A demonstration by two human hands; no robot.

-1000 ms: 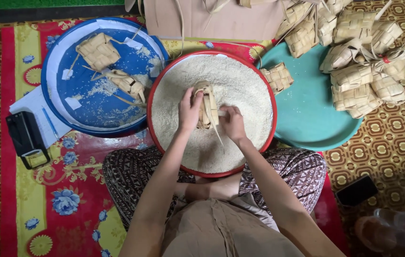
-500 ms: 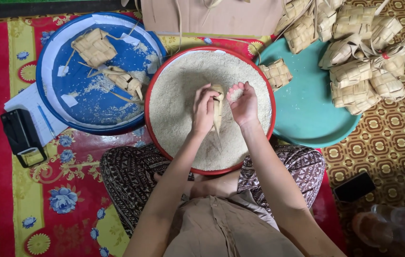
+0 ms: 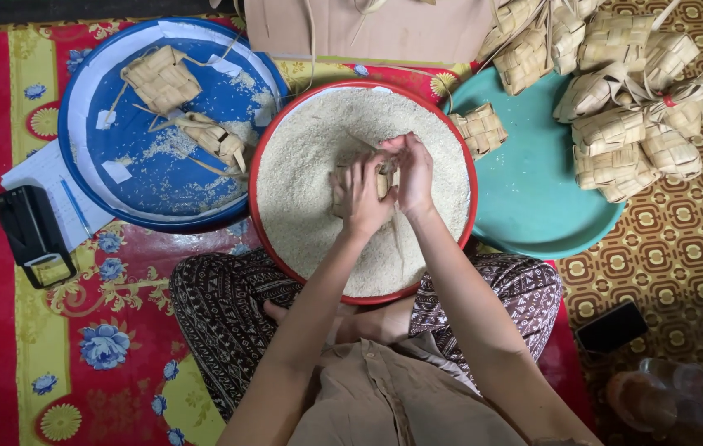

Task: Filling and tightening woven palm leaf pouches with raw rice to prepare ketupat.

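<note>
A red-rimmed round tray (image 3: 262, 165) full of white rice grains sits in front of my crossed legs. Over its middle, my left hand (image 3: 361, 196) and my right hand (image 3: 411, 172) both grip a small woven palm-leaf pouch (image 3: 384, 179), mostly hidden between my fingers. A thin leaf strip hangs down from it over the rice.
A blue tray (image 3: 104, 177) at left holds two woven pouches (image 3: 161, 78), spilled rice and paper scraps. A teal tray (image 3: 533, 206) at right holds one pouch (image 3: 479, 130) and a pile of several woven pouches (image 3: 624, 132). A black stapler (image 3: 33, 235) lies at left, a dark phone (image 3: 611, 326) at right.
Both hands with the pouch have shifted slightly up and to the right over the rice, coming closer together around it.
</note>
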